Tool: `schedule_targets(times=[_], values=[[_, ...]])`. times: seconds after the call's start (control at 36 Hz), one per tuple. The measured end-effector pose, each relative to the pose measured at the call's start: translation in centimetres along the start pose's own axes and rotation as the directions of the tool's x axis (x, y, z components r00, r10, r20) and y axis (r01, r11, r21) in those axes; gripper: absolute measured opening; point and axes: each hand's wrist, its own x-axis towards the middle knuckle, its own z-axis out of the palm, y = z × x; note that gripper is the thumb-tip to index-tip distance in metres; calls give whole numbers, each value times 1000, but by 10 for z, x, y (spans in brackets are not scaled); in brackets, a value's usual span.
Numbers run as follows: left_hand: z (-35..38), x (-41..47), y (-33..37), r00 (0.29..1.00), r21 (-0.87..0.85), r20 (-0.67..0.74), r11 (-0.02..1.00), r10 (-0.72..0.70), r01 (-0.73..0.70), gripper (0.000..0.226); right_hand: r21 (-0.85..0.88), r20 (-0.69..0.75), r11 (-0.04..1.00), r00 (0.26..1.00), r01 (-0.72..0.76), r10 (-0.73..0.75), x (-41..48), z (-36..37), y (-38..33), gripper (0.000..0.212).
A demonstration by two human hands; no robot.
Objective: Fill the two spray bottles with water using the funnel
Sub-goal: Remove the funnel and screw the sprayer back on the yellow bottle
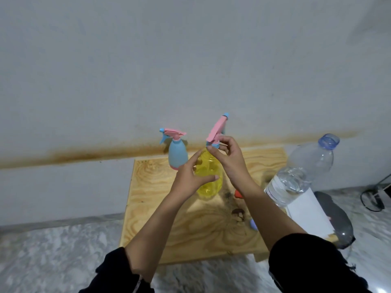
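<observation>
A clear yellow spray bottle (208,176) stands on the wooden board (160,208). My left hand (190,174) wraps around its body. Pinched in my right hand (227,157) is the collar of its pink and blue spray head (216,130), which tilts up to the right at the bottle's neck. A blue spray bottle (177,154) with its pink head on stands behind, near the wall. A large clear water bottle (300,172) without a cap stands at the right, partly filled. A red object (238,194), perhaps the funnel, is mostly hidden behind my right forearm.
The board lies on a marbled floor against a white wall with a brown stain line. A white sheet or box (306,214) sits by the water bottle, over a dark grey object (338,218). A small blue cap (253,224) lies near my right arm. Black cables (372,199) run at far right.
</observation>
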Motion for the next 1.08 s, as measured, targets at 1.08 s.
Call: schedule_targets(times=[1.08], values=[[-4,-25,7,987,-68,157,997,44,-34,77,94,136,996,991,8,-21,-28,-22,-1,26]])
